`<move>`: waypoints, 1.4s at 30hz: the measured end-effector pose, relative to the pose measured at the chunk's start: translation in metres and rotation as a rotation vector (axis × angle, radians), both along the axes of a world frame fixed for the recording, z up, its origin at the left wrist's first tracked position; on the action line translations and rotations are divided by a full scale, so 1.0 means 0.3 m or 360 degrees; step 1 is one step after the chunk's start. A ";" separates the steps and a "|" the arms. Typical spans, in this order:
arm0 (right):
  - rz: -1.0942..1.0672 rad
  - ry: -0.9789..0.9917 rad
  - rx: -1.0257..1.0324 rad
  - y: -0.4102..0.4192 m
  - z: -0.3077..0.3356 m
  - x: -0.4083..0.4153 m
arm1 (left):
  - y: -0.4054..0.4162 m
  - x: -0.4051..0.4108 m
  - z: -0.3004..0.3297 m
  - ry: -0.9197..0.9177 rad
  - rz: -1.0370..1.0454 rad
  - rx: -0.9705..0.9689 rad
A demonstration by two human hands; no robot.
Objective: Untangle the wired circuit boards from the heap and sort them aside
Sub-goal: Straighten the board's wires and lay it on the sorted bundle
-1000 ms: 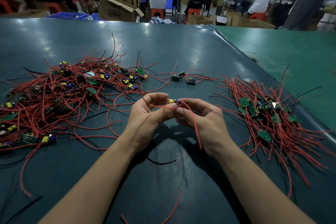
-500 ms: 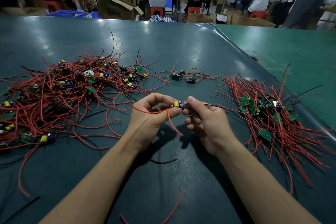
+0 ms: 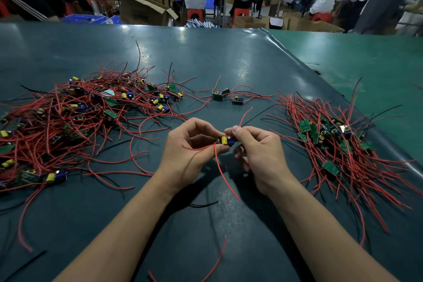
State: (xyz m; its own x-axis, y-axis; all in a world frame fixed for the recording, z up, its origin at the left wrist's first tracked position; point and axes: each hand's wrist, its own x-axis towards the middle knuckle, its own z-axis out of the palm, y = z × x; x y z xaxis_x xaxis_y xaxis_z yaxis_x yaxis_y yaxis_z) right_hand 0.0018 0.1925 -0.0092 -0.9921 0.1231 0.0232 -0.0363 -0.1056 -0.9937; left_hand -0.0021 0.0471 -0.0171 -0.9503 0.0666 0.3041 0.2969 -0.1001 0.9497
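**One board pinched mid-bench, heaps either side**

While both hands work at centre, the dark green bench (image 3: 206, 57) is the biggest thing in view; its far edge runs across the top, and its right edge cuts diagonally down beside a lighter green surface (image 3: 366, 59). Bare bench shows beyond the heaps toward the far edge, and near the camera between and around the forearms.

Tangled heap (image 3: 75, 121) fills the left side: red leads, some black, boards with yellow and blue parts. Its wires run off the left frame edge.

Sorted pile (image 3: 338, 144) sits right, close to the diagonal edge, leads fanned toward the near right.

Small group of boards (image 3: 226, 96) lies apart, between the two piles, farther back than the hands.

Left hand (image 3: 190, 151), fingers curled, pinches a red wire (image 3: 223, 174) just beside the board; the wire hangs down over the bench. Right hand (image 3: 258, 149) pinches the circuit board (image 3: 225, 140) between thumb and forefinger, held above the bench centre, clear of both piles.

Loose black wire (image 3: 203, 204) lies under the wrists; a stray red lead (image 3: 217, 261) sits near the bottom edge.
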 end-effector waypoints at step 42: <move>0.0029 -0.0249 -0.0536 0.013 0.032 -0.002 | -0.008 0.001 0.028 -0.0082 0.0039 0.0351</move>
State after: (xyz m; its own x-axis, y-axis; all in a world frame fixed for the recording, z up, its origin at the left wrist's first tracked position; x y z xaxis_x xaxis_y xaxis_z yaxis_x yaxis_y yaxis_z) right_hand 0.0012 0.1963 0.0004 -0.9825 0.0804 -0.1679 0.1183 -0.4266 -0.8967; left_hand -0.0018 0.0447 -0.0086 -0.9655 -0.0194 0.2597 0.2533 -0.3005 0.9195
